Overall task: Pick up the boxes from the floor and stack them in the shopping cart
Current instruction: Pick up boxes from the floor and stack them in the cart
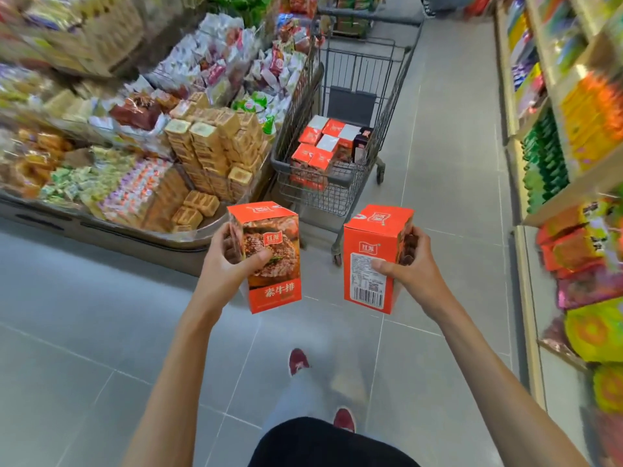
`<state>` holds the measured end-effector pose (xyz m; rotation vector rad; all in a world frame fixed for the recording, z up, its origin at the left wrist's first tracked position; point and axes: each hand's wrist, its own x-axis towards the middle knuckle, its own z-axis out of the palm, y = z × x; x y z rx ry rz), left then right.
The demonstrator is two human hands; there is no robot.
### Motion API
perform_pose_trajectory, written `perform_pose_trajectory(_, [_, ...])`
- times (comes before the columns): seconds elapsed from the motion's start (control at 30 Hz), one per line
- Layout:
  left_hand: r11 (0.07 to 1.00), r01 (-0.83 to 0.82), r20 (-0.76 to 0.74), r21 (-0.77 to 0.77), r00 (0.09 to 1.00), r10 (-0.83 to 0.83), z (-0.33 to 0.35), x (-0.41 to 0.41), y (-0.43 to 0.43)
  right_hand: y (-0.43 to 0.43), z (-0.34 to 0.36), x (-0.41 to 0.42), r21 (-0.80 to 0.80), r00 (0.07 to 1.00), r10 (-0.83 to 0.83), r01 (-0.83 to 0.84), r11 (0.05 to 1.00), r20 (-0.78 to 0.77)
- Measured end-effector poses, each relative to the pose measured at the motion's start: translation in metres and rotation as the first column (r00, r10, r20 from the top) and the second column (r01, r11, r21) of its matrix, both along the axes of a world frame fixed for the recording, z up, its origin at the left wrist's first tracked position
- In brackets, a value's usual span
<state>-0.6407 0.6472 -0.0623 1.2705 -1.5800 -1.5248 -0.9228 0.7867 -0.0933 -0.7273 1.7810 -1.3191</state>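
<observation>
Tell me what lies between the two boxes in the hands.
Head view: nothing between left box and right box, only floor and a cart wheel beyond.

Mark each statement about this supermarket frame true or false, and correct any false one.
1. The left hand has the food-picture box in its grip. True.
2. The right hand holds the barcode box with its barcode facing the camera. True.
3. The shopping cart is empty. False: the shopping cart already holds several orange boxes.
4. The food-picture box rests on the floor. False: it is held in the air above the tiles.
</observation>
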Motion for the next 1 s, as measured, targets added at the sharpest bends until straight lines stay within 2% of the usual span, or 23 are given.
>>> perform_pose_trajectory(0.3, [1.000,-0.001,0.015,0.030,1.000,0.000,-0.019,-0.058,-0.136,-0.132,-0.015,-0.053,-0.004,0.998,-0.055,0.055,0.998,-0.005])
perform_pose_trajectory(0.6, [0.992,0.083,0.030,0.092,0.996,-0.086,-0.025,-0.119,-0.282,-0.277,-0.021,-0.107,0.045,0.997,-0.079,0.080,0.996,-0.020])
perform_pose_trajectory(1.0, [0.987,0.077,0.081,0.143,0.993,-0.090,-0.046,-0.179,-0.380,-0.394,-0.065,-0.177,0.082,0.999,-0.040,0.039,0.996,0.008])
